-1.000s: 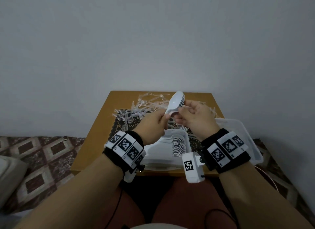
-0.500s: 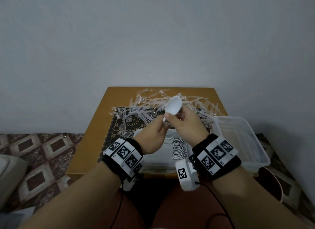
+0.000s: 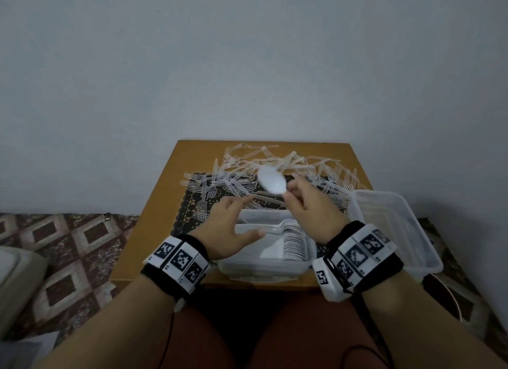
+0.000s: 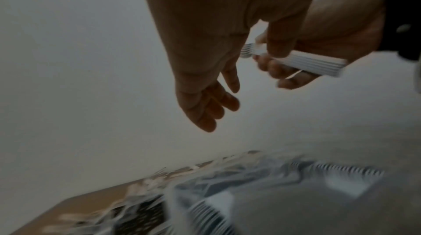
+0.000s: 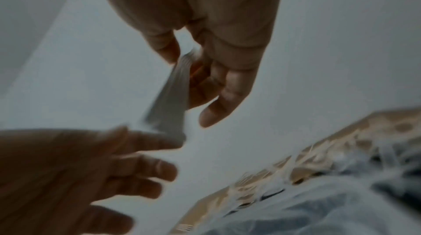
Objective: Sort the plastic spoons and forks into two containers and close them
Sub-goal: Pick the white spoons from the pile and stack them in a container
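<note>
My right hand [image 3: 298, 196] pinches a nested stack of white plastic spoons [image 3: 271, 183] by the handles, bowls up, above the near container [image 3: 264, 269]. The left wrist view shows the stack of spoons [image 4: 314, 63] held between thumb and fingers of that hand. My left hand [image 3: 233, 223] hovers just left of it, fingers spread and holding nothing; its fingers [image 4: 205, 111] hang straight. The near container holds a row of stacked white spoons [image 3: 295, 242]. A loose pile of clear plastic forks [image 3: 247, 173] covers the table's far half.
A second clear container [image 3: 395, 231] stands at the table's right edge, apparently empty. A dark lace mat [image 3: 189, 212] lies under the forks on the small wooden table [image 3: 165, 190]. A grey wall rises behind; patterned floor lies to the left.
My left hand has let go of the spoon stack and dropped away to the left with fingers spread. The right hand alone keeps the stack, now lower and tilted left.
</note>
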Action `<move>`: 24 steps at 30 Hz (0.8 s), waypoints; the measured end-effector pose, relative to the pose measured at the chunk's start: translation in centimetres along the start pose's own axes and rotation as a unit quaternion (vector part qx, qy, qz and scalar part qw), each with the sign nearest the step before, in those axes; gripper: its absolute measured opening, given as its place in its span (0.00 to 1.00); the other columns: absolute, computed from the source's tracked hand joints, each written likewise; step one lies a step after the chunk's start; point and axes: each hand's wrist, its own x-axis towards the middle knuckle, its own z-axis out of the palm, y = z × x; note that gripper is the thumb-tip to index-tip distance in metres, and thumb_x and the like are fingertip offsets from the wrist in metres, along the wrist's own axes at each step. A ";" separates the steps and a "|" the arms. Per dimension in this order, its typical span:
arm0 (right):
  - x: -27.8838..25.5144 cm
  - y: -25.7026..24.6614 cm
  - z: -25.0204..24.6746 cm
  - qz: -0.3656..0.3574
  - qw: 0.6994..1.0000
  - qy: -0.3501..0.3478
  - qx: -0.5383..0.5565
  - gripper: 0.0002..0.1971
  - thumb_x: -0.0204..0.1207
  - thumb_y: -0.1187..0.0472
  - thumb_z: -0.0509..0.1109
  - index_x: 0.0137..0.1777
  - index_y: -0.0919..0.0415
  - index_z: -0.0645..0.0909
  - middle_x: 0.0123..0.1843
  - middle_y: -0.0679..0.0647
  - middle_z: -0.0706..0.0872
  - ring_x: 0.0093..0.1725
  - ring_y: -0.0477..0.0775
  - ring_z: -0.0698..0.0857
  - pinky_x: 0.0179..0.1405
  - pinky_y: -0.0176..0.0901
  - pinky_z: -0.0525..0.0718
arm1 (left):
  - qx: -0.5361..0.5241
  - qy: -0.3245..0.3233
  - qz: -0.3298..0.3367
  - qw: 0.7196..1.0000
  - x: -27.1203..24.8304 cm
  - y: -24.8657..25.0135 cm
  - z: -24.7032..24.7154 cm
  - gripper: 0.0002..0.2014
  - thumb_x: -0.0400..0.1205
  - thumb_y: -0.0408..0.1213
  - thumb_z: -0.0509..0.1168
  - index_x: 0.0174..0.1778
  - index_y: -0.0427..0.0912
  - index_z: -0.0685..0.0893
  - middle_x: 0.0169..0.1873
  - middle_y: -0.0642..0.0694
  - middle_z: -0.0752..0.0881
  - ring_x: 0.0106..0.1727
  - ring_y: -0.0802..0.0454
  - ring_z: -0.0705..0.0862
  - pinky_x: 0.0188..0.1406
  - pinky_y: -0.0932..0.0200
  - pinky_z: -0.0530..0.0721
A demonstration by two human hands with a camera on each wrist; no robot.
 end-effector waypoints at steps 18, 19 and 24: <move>-1.6 2.5 6.6 -0.025 0.974 -0.168 -0.153 0.15 0.81 0.48 0.67 0.66 0.45 0.84 0.61 0.49 0.85 0.64 0.51 0.81 0.66 0.52 0.78 | -0.060 -0.093 -0.059 0.992 -0.7 -5.4 2.6 0.74 0.59 0.67 0.79 0.84 0.44 0.32 0.86 0.49 0.42 0.85 0.51 0.48 0.84 0.49 0.55; -1.7 2.6 6.6 -0.023 0.978 -0.159 -0.133 0.15 0.80 0.50 0.68 0.65 0.46 0.85 0.61 0.49 0.86 0.63 0.50 0.82 0.66 0.50 0.78 | -0.062 -0.091 -0.055 0.992 -0.8 -5.5 2.5 0.74 0.58 0.67 0.79 0.85 0.44 0.33 0.86 0.50 0.42 0.85 0.52 0.48 0.84 0.49 0.55; -1.1 2.4 6.6 0.010 0.975 -0.187 -0.116 0.16 0.79 0.53 0.71 0.66 0.53 0.84 0.63 0.49 0.87 0.63 0.48 0.84 0.68 0.45 0.78 | -0.081 -0.087 -0.045 0.992 -0.6 -5.5 2.7 0.72 0.59 0.66 0.80 0.85 0.45 0.38 0.85 0.50 0.53 0.84 0.51 0.58 0.83 0.49 0.60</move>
